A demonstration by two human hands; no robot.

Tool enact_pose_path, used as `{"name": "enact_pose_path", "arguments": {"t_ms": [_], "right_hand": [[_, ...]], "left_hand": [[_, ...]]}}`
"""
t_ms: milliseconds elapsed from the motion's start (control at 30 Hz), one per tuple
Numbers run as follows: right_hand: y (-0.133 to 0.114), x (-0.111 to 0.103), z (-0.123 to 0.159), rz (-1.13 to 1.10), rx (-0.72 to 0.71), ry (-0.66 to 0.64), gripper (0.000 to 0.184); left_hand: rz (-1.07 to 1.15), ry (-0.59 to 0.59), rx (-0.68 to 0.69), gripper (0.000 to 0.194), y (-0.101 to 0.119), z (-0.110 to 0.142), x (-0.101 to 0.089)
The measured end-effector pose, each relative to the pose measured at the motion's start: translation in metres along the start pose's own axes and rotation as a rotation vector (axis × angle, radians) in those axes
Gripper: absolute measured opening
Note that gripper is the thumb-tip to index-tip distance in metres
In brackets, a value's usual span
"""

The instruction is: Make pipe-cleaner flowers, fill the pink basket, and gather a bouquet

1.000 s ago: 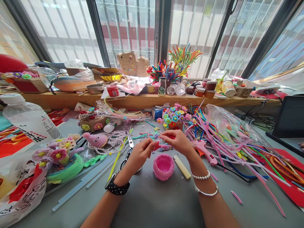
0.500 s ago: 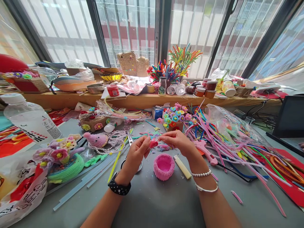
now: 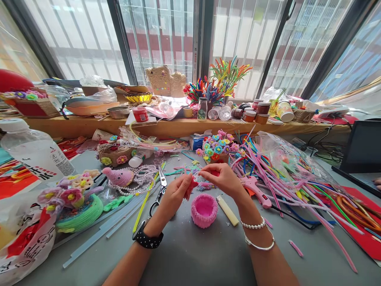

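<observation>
My left hand [image 3: 174, 196], with a black dotted watch strap at the wrist, pinches a small red piece [image 3: 193, 184] between thumb and fingers; its exact kind does not show. My right hand [image 3: 224, 180] is curled just to the right of it, fingertips pressed together; what they hold is too small to make out, and a bit of red shows at its palm. Below both hands a small pink fuzzy pot [image 3: 204, 221] stands on the grey table. A cream bar-shaped lighter [image 3: 228, 211] lies beside the pot. Silver scissors [image 3: 162, 182] lie left of my left hand.
A pink glue gun [image 3: 256, 192] with a black cord lies to the right, by a heap of pipe cleaners [image 3: 276, 174]. Clear glue sticks [image 3: 98, 234], pearl strings [image 3: 145, 176] and a large bottle [image 3: 38, 155] are on the left. A flower basket [image 3: 218, 158] stands behind my hands.
The red piece has turned in my left fingers and hangs lower now. My right fingertips have drawn slightly away from it and back. The view has shifted slightly.
</observation>
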State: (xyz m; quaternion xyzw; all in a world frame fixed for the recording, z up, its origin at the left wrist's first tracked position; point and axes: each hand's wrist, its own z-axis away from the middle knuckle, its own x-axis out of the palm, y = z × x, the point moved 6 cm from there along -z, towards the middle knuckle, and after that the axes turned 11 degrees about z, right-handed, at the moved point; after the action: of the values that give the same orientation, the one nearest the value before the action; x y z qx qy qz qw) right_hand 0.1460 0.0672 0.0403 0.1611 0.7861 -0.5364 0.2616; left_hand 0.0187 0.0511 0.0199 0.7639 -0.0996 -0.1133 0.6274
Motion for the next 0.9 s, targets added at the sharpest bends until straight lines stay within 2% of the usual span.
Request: {"name": "enact_pose_path", "arguments": {"t_ms": [300, 400, 533, 600, 733, 833, 900], "right_hand": [[0.000, -0.001, 0.000, 0.013, -0.011, 0.006, 0.034], [-0.001, 0.001, -0.001, -0.034, -0.004, 0.015, 0.033], [-0.002, 0.005, -0.001, -0.123, 0.014, -0.021, 0.035], [-0.003, 0.006, -0.001, -0.134, 0.019, -0.028, 0.035], [-0.001, 0.006, -0.002, -0.025, 0.033, 0.038, 0.034], [0.001, 0.004, -0.003, 0.113, 0.043, 0.146, 0.034], [0.001, 0.004, -0.003, 0.198, 0.034, 0.204, 0.034]], "left_hand": [[-0.013, -0.026, -0.034, 0.035, -0.008, -0.003, -0.005], [0.080, -0.024, -0.088, 0.035, -0.010, -0.001, -0.005], [0.299, 0.070, -0.130, 0.037, -0.010, 0.001, -0.007], [0.339, 0.112, -0.144, 0.038, -0.012, 0.001, -0.009], [0.132, 0.169, -0.076, 0.036, -0.011, -0.002, -0.014], [-0.055, 0.364, 0.059, 0.030, -0.004, 0.000, -0.025], [-0.147, 0.432, 0.121, 0.034, 0.000, 0.003, -0.026]]}}
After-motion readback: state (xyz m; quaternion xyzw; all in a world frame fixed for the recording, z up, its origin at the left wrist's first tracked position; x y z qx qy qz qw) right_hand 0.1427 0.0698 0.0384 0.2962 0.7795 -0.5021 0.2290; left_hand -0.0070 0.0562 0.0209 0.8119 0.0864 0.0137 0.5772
